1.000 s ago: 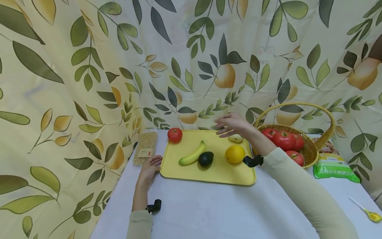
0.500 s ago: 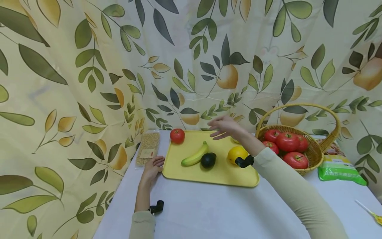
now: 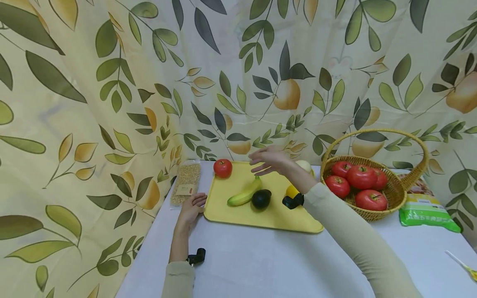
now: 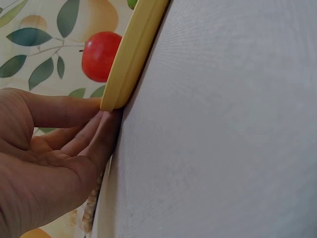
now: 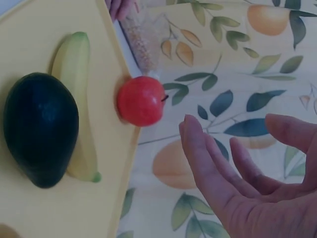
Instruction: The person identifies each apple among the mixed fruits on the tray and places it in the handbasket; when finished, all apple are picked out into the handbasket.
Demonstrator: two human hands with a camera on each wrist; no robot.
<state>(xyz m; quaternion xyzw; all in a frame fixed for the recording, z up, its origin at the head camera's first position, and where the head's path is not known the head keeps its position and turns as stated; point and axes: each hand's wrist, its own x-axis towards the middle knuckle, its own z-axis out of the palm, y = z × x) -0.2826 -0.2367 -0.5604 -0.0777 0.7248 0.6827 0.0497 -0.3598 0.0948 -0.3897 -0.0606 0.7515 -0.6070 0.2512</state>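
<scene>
My left hand [image 3: 191,209] is at the front left corner of a yellow tray [image 3: 242,221]. In the left wrist view, its thumb meets the tray's rim and the other fingers lie below that corner. My right hand [image 3: 270,161] is raised over the tray's back part, fingers apart and holding nothing. On the tray are a banana [image 3: 242,197], a dark avocado [image 3: 261,199] and, at the back left corner, a red apple [image 3: 222,168]. A yellow round fruit [image 3: 292,191] and a pale fruit [image 3: 303,165] are partly hidden by my right arm.
Right of the tray stands a wicker basket [image 3: 398,194] with a tall handle and several red fruits [image 3: 361,177]. Beyond it are a green packet [image 3: 428,213] and a spoon [image 3: 462,265]. A bag of grains [image 3: 186,182] lies left of the tray, with a patterned curtain [image 3: 208,82] behind.
My right hand has moved left above the tray, and its forearm now covers more of the yellow fruit. The left hand stays at the tray's corner. The view shifts slightly.
</scene>
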